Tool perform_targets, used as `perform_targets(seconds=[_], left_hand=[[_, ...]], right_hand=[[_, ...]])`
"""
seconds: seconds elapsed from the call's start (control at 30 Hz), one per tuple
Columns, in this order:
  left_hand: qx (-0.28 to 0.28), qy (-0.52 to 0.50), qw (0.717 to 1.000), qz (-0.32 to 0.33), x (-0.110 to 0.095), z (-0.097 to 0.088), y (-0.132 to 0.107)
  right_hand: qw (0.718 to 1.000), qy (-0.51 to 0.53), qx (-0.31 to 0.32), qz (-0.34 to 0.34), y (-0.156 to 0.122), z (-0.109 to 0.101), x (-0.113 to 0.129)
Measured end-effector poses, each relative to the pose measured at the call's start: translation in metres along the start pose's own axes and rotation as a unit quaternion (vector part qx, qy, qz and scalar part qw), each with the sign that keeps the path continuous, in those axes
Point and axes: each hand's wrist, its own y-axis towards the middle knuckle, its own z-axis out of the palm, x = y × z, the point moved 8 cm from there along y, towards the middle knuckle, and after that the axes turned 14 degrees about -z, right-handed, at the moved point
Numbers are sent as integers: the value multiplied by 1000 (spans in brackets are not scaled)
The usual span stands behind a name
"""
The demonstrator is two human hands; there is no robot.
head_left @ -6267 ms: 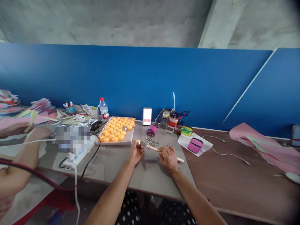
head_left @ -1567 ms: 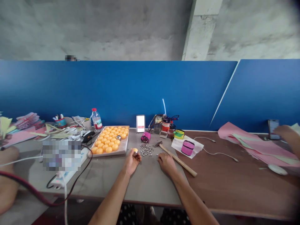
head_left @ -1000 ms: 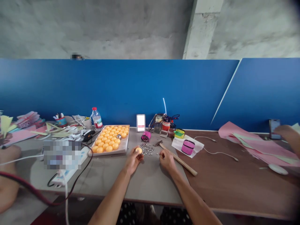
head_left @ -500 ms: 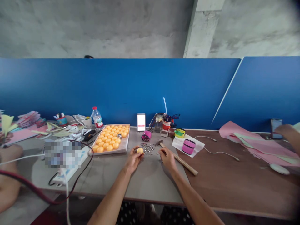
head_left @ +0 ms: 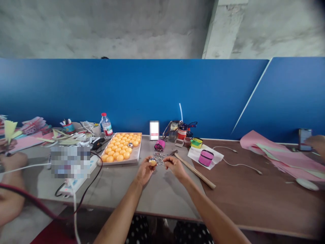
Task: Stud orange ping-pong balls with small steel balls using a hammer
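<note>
My left hand (head_left: 145, 170) is closed round a small orange ball (head_left: 152, 162) with silver studs on it, held just above the grey table (head_left: 119, 186). My right hand (head_left: 173, 166) is pinched right beside the ball; whatever is in the pinch is too small to name. A scatter of small silver studs (head_left: 159, 158) lies on the table just behind both hands. A wooden-handled hammer (head_left: 194, 170) lies to the right of my right hand. A white tray (head_left: 135, 157) of several orange balls stands at the left.
A pink cup (head_left: 159, 145), jars and a pink pouch (head_left: 206, 158) stand behind. A power strip (head_left: 76, 181) and cables lie at the left. One other person's arm (head_left: 10, 166) is at the far left, another's hand (head_left: 316, 142) at the far right by pink paper (head_left: 276, 152).
My right hand let go of the hammer, which now lies on the table, then reached to the studs and rose to the ball. My left hand has kept hold of the ball.
</note>
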Motion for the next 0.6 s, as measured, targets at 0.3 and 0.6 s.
perform_targets(seconds=[0.3, 0.6], left_hand=[[-1, -2, 1000, -4, 2, -2, 0], [-12, 4, 1000, -5, 3, -1, 0]], right_hand=[[993, 98, -60, 19, -2, 22, -17], [979, 178, -72, 71, -17, 20, -42]])
